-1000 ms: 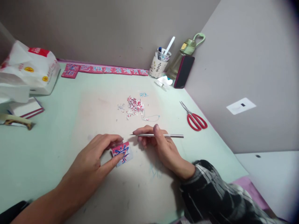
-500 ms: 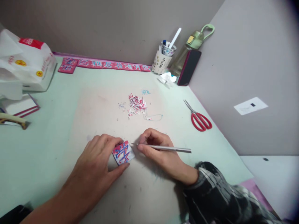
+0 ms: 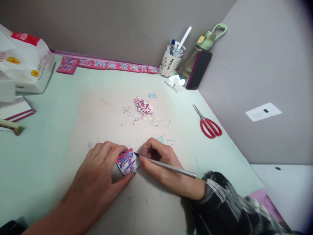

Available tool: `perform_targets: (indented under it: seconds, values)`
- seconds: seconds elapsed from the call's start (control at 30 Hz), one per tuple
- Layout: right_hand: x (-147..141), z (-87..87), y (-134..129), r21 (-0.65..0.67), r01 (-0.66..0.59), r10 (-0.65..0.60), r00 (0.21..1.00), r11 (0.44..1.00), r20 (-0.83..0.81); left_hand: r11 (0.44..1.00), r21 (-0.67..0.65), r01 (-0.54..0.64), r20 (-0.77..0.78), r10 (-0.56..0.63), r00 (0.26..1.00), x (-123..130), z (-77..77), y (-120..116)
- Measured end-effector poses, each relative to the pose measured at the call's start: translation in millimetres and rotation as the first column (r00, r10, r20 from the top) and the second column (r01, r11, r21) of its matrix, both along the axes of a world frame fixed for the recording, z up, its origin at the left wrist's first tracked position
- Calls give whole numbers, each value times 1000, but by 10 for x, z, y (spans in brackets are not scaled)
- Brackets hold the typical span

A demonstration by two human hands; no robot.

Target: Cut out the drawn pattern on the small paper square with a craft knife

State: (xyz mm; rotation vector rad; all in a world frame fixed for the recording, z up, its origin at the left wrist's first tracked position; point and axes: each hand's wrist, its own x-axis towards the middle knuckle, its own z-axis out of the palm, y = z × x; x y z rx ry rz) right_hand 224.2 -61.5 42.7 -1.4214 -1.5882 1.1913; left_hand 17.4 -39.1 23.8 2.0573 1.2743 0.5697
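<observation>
A small red-and-white block (image 3: 126, 162) with a character outlined in blue lies on the work surface near the middle. My left hand (image 3: 102, 169) grips it from the left, fingers on its far edge and thumb along the near edge. A slim silver craft knife (image 3: 171, 167) is pinched in my right hand (image 3: 160, 163) like a pen. Its dark tip meets the block's upper right part; whether it cuts in, I cannot tell. Beyond both hands lies a heap of red and white shavings (image 3: 143, 107).
Red-handled scissors (image 3: 210, 128) lie at right. Along the back wall stretch carved red tiles (image 3: 112, 66). A pen cup (image 3: 169, 62), green-lidded bottle (image 3: 195, 54), leaning phone (image 3: 199, 70) and crumpled tissue (image 3: 176, 81) stand back right. A tissue pack (image 3: 29, 65) sits at left.
My right hand has moved slightly left and tilted the knife, bringing its tip from beside the block onto it. My left hand keeps its grip. The view has shifted a little.
</observation>
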Motion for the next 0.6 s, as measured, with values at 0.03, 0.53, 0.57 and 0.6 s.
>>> perform_targets:
  seconds: [0.03,0.53,0.57,0.6]
  values:
    - [1,-6,-1,7,-3,3,1000,1000,8,1000,12,5,-3,-5,1000,-3,-7,-4]
    - [14,-2,31,8,7,-6,996,1000,-84,950,176,259,-67,-250,966,-174,-154,13]
    - [19,0,37,-13,24,-26,991,1000,-134,933,188,306,-50,-302,952,-198,-148,21]
    - [22,0,42,-33,43,-49,983,999,-177,933,184,309,-44,-306,951,-210,-137,23]
